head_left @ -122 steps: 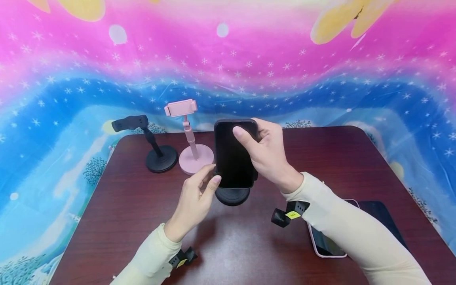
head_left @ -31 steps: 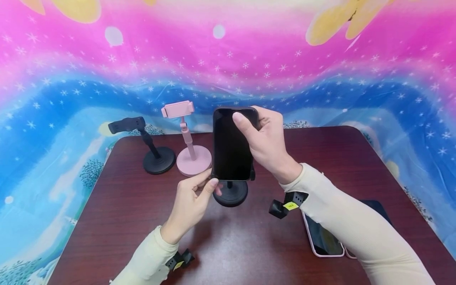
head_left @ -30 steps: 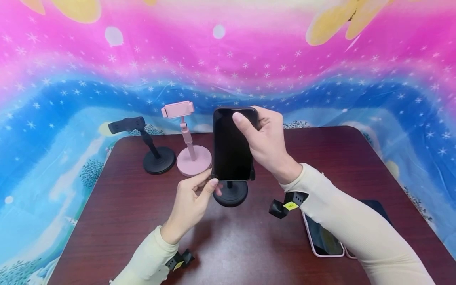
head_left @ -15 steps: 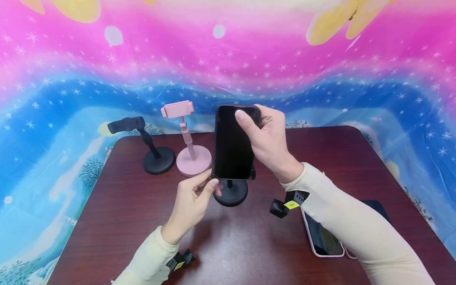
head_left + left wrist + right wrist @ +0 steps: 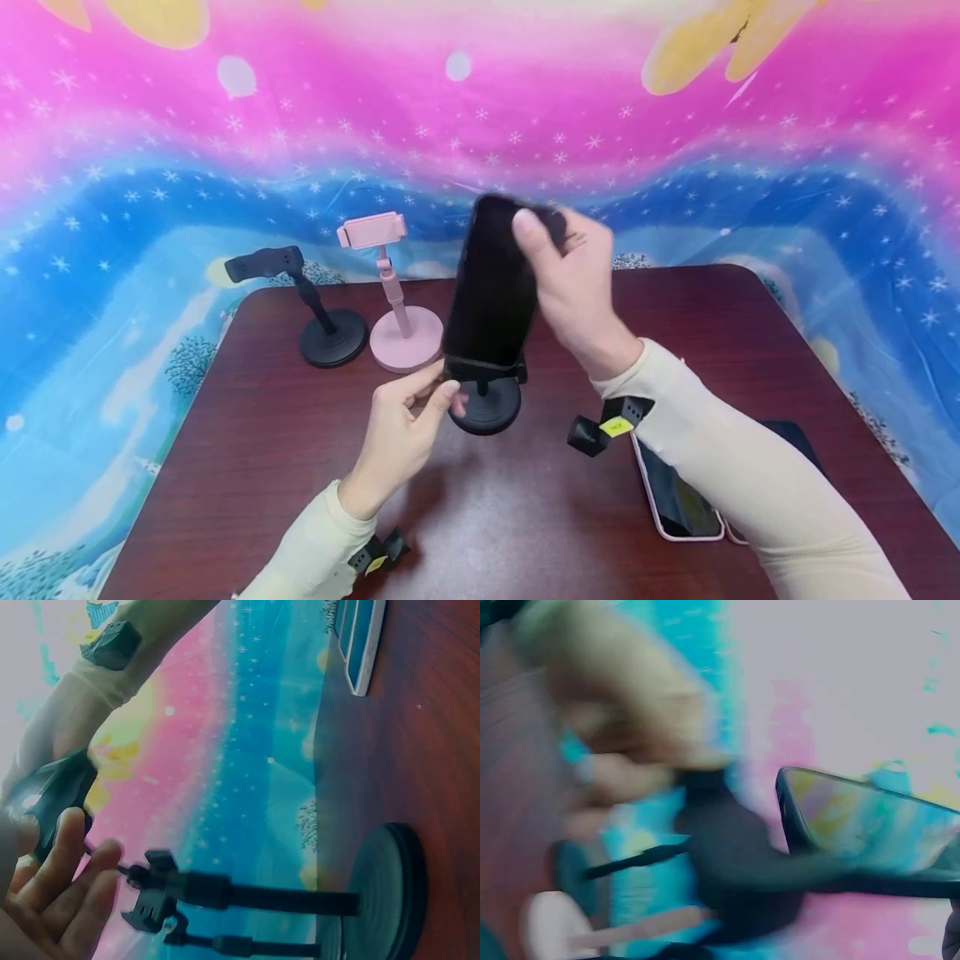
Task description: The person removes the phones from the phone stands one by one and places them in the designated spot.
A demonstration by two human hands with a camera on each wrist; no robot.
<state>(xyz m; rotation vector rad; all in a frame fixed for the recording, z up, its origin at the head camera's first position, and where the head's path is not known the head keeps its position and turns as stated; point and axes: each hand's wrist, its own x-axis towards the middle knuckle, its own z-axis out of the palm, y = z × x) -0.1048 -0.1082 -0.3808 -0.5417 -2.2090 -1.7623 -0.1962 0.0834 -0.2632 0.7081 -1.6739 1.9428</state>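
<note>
My right hand (image 5: 577,292) grips a black smartphone (image 5: 491,292) by its upper right, thumb across the dark screen. The phone leans to the right above a black phone stand with a round base (image 5: 487,412). Along the phone's lower edge shows the stand's clamp (image 5: 487,368), whose left end my left hand (image 5: 401,437) pinches between thumb and fingers. In the right wrist view the blurred clamp (image 5: 735,855) overlaps the phone (image 5: 870,825), whose screen mirrors the backdrop. The left wrist view has the stand's pole (image 5: 292,900) beside my left fingers (image 5: 71,892).
Behind and to the left stand a pink phone stand (image 5: 407,333) and another black one (image 5: 333,337). At the right, a pink-edged phone (image 5: 682,500) and a dark device (image 5: 791,437) lie partly under my right sleeve. A patterned cloth hangs behind the table (image 5: 487,533).
My right hand has raised the phone and tipped its top to the right, uncovering a strip of the clamp below. The left hand keeps its pinch at nearly the same spot.
</note>
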